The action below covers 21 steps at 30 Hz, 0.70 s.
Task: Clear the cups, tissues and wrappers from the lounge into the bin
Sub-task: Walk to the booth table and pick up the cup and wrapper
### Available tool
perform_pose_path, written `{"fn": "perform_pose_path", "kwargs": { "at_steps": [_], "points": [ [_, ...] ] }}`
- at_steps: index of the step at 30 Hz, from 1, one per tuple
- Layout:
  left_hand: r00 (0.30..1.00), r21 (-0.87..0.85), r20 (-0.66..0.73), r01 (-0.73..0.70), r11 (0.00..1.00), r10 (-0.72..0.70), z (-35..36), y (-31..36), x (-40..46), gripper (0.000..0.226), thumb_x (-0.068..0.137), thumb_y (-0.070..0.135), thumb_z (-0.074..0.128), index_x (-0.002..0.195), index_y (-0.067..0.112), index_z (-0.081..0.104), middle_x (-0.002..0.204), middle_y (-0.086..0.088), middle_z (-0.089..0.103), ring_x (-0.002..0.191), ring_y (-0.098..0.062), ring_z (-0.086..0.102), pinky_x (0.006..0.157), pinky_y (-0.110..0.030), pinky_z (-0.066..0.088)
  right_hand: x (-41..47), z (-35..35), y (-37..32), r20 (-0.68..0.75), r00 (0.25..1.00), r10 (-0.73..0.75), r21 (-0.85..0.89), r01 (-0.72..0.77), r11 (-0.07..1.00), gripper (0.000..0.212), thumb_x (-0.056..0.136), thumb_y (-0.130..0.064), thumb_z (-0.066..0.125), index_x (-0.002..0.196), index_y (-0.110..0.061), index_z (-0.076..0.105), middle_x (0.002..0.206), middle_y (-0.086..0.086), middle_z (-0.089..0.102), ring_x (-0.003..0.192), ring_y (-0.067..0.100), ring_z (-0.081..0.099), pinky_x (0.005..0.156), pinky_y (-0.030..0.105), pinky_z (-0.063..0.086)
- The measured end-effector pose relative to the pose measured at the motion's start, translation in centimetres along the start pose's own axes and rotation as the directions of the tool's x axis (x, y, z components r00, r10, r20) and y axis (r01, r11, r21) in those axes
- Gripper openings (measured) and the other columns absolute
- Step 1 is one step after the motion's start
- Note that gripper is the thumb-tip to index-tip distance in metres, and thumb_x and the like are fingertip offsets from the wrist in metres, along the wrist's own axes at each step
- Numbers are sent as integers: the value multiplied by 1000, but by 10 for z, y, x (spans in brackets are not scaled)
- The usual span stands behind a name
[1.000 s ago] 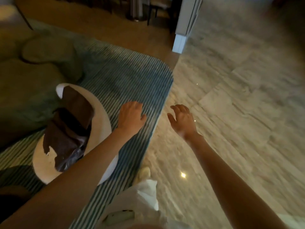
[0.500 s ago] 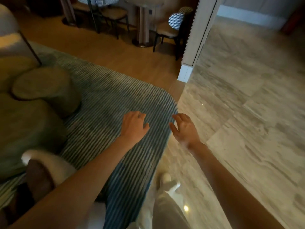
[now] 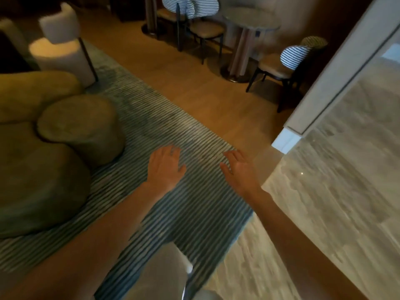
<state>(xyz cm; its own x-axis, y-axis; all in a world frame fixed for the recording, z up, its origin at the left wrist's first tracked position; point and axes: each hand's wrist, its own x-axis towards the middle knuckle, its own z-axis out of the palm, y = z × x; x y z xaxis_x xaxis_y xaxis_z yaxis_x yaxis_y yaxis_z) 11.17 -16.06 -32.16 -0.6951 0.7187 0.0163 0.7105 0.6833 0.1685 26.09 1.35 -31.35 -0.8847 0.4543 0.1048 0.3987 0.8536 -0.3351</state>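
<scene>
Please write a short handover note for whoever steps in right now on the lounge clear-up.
Left hand: open, empty, held over the striped rug.
Right hand: open, empty, near the rug's edge beside the marble floor.
Job's things: no cup, tissue, wrapper or bin shows in this view.
Surroundings: green sofa to the left; round table and chairs ahead.
Done: cannot tell from here.
Left: find any remaining litter and the bin, likely by looking around the seating.

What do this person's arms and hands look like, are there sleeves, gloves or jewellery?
Both forearms are bare as far as the frame shows, with no sleeves or gloves. The left hand may carry a small ring on one of its fingers, but the blur makes that uncertain. The right hand shows no ring, watch or bracelet.
</scene>
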Motion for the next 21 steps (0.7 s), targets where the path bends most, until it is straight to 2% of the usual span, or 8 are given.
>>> {"fn": "perform_pose_path", "kwargs": {
  "at_steps": [4,9,15,21],
  "points": [
    [1000,47,10,20,999,-20,2,-32,113,58,94,45,46,141,14,37,145,-10,39,131,-28,37,108,-40,32,122,24,15,5,999,-49,22,48,999,43,97,-23,52,131,3,50,130,20,55,127,35,45,114,42,28],
    [999,72,5,41,997,-42,-19,-70,255,53,95,44,43,139,15,38,144,-8,39,131,-27,37,107,-40,34,282,22,19,15,1000,-25,103,23,994,41,96,-22,52,130,2,50,127,22,54,122,35,47,107,42,35],
    [1000,69,13,24,997,-25,-40,-97,404,48,94,43,44,134,16,41,139,-6,42,129,-26,37,106,-40,34,436,15,38,-13,1000,-26,86,27,996,40,97,-23,51,130,-1,51,128,18,55,122,31,46,104,32,29],
    [998,71,-24,65,995,-63,-46,-124,586,51,95,42,44,138,15,40,144,-7,39,133,-28,33,110,-42,28,613,30,77,-36,995,-90,77,92,993,41,96,-27,52,130,-4,52,126,15,57,123,29,46,105,36,33]
  ]
}}
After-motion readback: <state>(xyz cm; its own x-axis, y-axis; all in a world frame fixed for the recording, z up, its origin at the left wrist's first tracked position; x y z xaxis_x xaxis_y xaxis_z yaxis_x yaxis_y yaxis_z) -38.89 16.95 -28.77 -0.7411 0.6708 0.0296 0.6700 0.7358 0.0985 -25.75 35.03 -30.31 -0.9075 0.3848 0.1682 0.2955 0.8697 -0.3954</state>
